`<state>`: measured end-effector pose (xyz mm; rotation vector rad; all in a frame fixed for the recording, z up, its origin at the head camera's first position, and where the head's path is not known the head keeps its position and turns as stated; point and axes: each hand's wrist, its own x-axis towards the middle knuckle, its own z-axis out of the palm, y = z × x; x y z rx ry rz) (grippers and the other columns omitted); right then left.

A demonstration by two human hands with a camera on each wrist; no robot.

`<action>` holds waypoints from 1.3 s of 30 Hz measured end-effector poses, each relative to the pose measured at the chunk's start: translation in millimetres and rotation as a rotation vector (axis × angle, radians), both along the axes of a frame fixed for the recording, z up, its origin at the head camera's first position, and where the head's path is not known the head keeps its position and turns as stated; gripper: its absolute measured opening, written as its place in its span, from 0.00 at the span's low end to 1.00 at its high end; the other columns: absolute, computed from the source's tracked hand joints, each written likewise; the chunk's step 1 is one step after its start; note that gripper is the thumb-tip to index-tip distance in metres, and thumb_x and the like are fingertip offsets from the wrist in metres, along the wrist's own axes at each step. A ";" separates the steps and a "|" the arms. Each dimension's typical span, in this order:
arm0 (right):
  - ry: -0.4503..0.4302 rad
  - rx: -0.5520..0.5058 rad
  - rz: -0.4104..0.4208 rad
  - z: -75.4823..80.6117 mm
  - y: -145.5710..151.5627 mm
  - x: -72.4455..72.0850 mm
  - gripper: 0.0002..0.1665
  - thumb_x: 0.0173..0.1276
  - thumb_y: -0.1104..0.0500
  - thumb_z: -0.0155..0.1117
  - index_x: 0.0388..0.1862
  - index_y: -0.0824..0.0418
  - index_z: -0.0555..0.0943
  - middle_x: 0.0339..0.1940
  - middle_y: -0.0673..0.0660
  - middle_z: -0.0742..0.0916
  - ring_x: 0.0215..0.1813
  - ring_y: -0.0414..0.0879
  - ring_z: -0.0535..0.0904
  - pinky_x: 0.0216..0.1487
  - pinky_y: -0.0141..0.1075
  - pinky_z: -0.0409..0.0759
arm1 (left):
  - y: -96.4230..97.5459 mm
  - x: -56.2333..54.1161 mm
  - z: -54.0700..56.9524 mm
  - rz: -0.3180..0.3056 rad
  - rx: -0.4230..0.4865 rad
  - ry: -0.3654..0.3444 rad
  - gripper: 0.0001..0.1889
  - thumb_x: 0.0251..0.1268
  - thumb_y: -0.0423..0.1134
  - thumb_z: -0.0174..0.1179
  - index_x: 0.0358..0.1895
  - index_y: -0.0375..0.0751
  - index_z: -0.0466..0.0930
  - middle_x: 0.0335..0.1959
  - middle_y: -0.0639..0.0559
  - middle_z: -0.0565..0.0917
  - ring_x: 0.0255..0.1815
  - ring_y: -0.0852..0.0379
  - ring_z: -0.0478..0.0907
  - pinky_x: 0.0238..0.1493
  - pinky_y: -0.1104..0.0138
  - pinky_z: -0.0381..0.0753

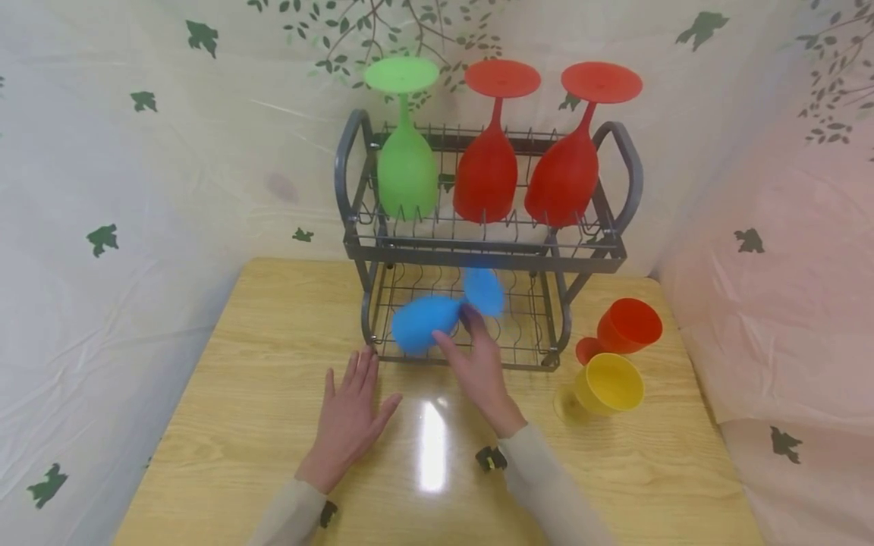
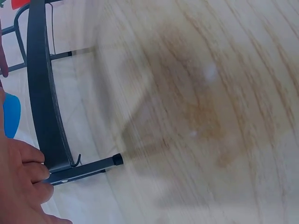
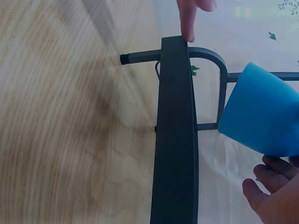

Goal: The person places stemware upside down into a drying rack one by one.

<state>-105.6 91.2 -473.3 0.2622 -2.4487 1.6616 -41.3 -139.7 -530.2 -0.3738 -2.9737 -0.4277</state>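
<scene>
A blue plastic goblet (image 1: 419,322) lies tilted on its side over the lower tier of a dark wire dish rack (image 1: 485,256), its bowl to the left and its foot to the right. Around its stem and bowl are the thumb and fingers of my right hand (image 1: 483,371), which holds it. The right wrist view shows the bowl (image 3: 261,112) above my right fingers (image 3: 254,193). My left hand (image 1: 347,421) has its fingers extended, and their tips touch the rack's front left corner. In the left wrist view, those fingers (image 2: 35,172) rest by the rack's end.
Upside down on the upper tier stand a green goblet (image 1: 407,171) and two red goblets, one in the middle (image 1: 486,178) and one at right (image 1: 563,178). Right of the rack, another red goblet (image 1: 624,326) and a yellow goblet (image 1: 608,385) stand upright on the wooden table (image 1: 273,341).
</scene>
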 end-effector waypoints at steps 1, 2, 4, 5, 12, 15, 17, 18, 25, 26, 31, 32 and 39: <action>-0.001 0.011 0.001 0.4 -0.5 -1.9 0.49 0.72 0.39 0.67 0.81 0.62 0.62 0.79 0.62 0.71 0.77 0.55 0.68 0.76 0.50 0.66 | 0.0 -0.5 0.6 0.000 -0.003 0.000 0.43 0.78 0.65 0.47 0.80 0.32 0.59 0.83 0.38 0.55 0.83 0.40 0.51 0.77 0.34 0.47; 0.000 0.024 0.002 0.7 -1.0 -3.7 0.48 0.72 0.39 0.67 0.82 0.61 0.62 0.79 0.61 0.71 0.78 0.55 0.68 0.76 0.51 0.66 | 0.0 -1.0 1.2 -0.001 -0.001 -0.001 0.43 0.78 0.65 0.47 0.79 0.32 0.59 0.83 0.38 0.55 0.83 0.40 0.51 0.78 0.34 0.47; 0.001 0.048 -0.001 1.2 -1.9 -7.1 0.47 0.72 0.38 0.67 0.81 0.58 0.63 0.78 0.59 0.72 0.77 0.55 0.68 0.76 0.53 0.65 | 0.2 -1.8 2.5 -0.003 0.004 -0.006 0.42 0.78 0.64 0.47 0.79 0.32 0.60 0.83 0.39 0.55 0.83 0.40 0.52 0.78 0.34 0.49; 0.001 0.055 0.000 1.7 -2.5 -8.6 0.47 0.72 0.38 0.67 0.81 0.58 0.64 0.78 0.59 0.73 0.77 0.55 0.68 0.76 0.54 0.65 | 0.4 -2.3 3.2 -0.005 0.006 -0.008 0.42 0.78 0.64 0.47 0.79 0.32 0.61 0.82 0.39 0.55 0.83 0.40 0.53 0.77 0.35 0.49; 0.040 0.112 0.012 2.6 -9.8 -20.8 0.41 0.73 0.44 0.69 0.79 0.57 0.67 0.75 0.59 0.76 0.76 0.56 0.71 0.75 0.56 0.67 | 0.1 -4.9 5.0 -0.008 0.002 -0.011 0.42 0.79 0.64 0.48 0.78 0.31 0.62 0.82 0.38 0.57 0.82 0.39 0.54 0.77 0.34 0.51; 0.054 0.146 0.029 3.7 -14.4 -25.7 0.40 0.72 0.47 0.70 0.77 0.58 0.68 0.74 0.60 0.77 0.75 0.56 0.72 0.74 0.56 0.68 | -0.3 -5.3 6.2 -0.011 -0.002 -0.015 0.42 0.79 0.64 0.48 0.78 0.31 0.62 0.82 0.38 0.57 0.82 0.40 0.55 0.77 0.34 0.50; 0.061 0.168 0.040 4.1 -17.4 -28.6 0.40 0.71 0.48 0.71 0.77 0.59 0.69 0.73 0.61 0.78 0.74 0.57 0.73 0.74 0.56 0.69 | -0.3 -5.4 6.9 -0.012 -0.003 -0.020 0.42 0.79 0.64 0.48 0.78 0.31 0.62 0.82 0.38 0.57 0.82 0.40 0.55 0.77 0.34 0.49; 0.067 0.179 0.046 4.2 -18.8 -30.0 0.40 0.71 0.49 0.72 0.76 0.59 0.69 0.73 0.61 0.78 0.73 0.57 0.73 0.73 0.56 0.70 | -0.3 -5.4 7.2 -0.012 -0.005 -0.023 0.42 0.79 0.64 0.48 0.78 0.31 0.62 0.82 0.38 0.57 0.82 0.40 0.54 0.77 0.34 0.49; 0.078 0.236 0.057 4.5 -26.4 -36.5 0.40 0.70 0.50 0.72 0.76 0.59 0.69 0.72 0.62 0.79 0.72 0.59 0.75 0.70 0.56 0.74 | -0.5 -5.0 7.9 -0.006 -0.007 -0.023 0.41 0.78 0.63 0.49 0.78 0.31 0.63 0.82 0.38 0.58 0.82 0.40 0.55 0.77 0.33 0.47; 0.071 0.236 0.057 4.6 -27.2 -37.1 0.40 0.71 0.50 0.72 0.76 0.59 0.69 0.72 0.62 0.78 0.72 0.59 0.75 0.70 0.56 0.74 | -0.5 -4.9 7.6 -0.006 -0.009 -0.019 0.41 0.78 0.63 0.49 0.78 0.31 0.63 0.81 0.38 0.58 0.82 0.40 0.56 0.77 0.33 0.47; 0.033 0.232 0.068 4.4 -30.7 -39.5 0.39 0.72 0.49 0.71 0.76 0.61 0.70 0.72 0.63 0.78 0.72 0.59 0.75 0.69 0.56 0.74 | 0.2 -4.2 5.0 -0.007 0.003 -0.004 0.41 0.78 0.62 0.50 0.77 0.30 0.64 0.81 0.38 0.59 0.81 0.39 0.56 0.76 0.31 0.48; 0.027 0.232 0.073 3.8 -31.5 -40.1 0.39 0.72 0.49 0.71 0.76 0.61 0.69 0.72 0.63 0.78 0.72 0.59 0.75 0.69 0.55 0.74 | 0.3 -4.0 4.6 -0.007 0.006 -0.002 0.41 0.78 0.62 0.50 0.77 0.30 0.64 0.81 0.37 0.60 0.81 0.39 0.56 0.76 0.31 0.48; -0.022 0.215 0.104 -0.9 -36.6 -43.8 0.39 0.73 0.49 0.69 0.77 0.61 0.68 0.73 0.64 0.77 0.72 0.58 0.76 0.69 0.52 0.75 | -0.3 -3.2 5.7 -0.007 0.012 -0.006 0.41 0.78 0.62 0.51 0.77 0.30 0.63 0.81 0.37 0.60 0.81 0.39 0.56 0.76 0.31 0.47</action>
